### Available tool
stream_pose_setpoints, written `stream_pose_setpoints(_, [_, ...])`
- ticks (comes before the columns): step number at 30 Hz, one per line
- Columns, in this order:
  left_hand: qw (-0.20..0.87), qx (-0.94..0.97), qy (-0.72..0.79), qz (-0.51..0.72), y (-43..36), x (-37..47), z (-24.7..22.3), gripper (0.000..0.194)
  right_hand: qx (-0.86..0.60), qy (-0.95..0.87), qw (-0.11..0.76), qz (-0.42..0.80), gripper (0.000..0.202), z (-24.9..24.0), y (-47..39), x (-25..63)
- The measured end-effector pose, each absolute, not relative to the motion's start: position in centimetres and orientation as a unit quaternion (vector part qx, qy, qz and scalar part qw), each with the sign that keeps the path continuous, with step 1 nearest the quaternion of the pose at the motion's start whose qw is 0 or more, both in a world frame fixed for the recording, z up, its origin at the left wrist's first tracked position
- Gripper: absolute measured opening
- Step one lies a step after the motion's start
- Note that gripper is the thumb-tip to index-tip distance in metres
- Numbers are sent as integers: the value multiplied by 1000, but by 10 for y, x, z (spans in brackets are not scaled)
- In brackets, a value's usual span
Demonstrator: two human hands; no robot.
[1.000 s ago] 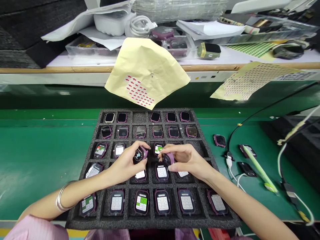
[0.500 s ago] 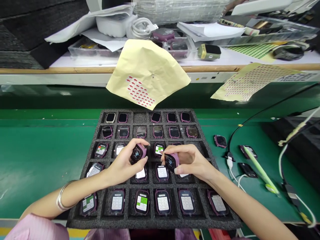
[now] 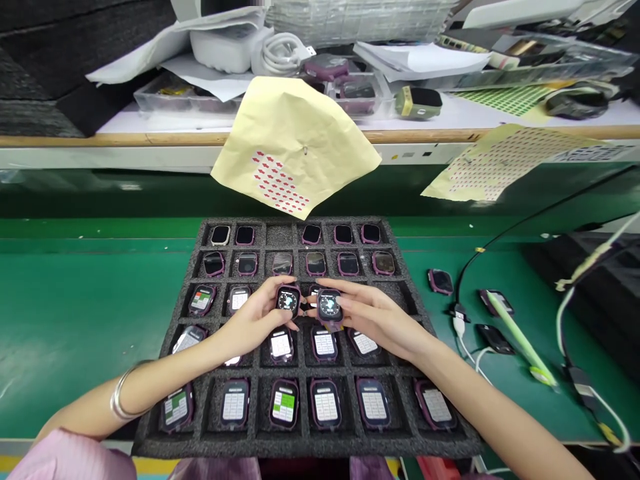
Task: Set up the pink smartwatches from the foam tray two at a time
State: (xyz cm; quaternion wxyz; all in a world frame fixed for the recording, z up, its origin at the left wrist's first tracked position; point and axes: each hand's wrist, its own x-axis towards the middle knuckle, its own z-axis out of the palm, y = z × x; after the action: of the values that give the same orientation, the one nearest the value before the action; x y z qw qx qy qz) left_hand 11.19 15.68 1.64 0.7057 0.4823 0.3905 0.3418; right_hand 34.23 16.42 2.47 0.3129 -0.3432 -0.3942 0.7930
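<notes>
Above the middle of a black foam tray point(image 3: 200, 445), both hands hold purple-framed smartwatch bodies without straps. My left hand point(image 3: 265, 308) is closed on one smartwatch point(image 3: 288, 299), whose lit dial faces up. Close to its right, my right hand point(image 3: 367, 312) grips another smartwatch point(image 3: 329, 304) by its edges, also showing a lit dial. Below them in the tray lie more watches, such as one with a white grid on its screen point(image 3: 325, 343) and one with green cells point(image 3: 284, 403). The hands partly cover a watch in the third row.
A yellow sheet with red arrow stickers point(image 3: 295, 147) hangs from the shelf edge point(image 3: 165, 139) above the tray. On the green bench at right lie a loose watch point(image 3: 441, 281), a light green pen point(image 3: 520, 339) and cables point(image 3: 459, 327). A black box point(image 3: 590, 287) stands farther right.
Both watches have turned from tilted to facing up, their dials now plainly visible. My right hand has moved slightly left and up, bringing its watch nearer the left one.
</notes>
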Motion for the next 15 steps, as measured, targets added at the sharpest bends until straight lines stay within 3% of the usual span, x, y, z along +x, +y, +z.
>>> stream_pose_setpoints(15, [715,490,356,350,151,115,12,46,-376,-529,348,676,43,20,160,342])
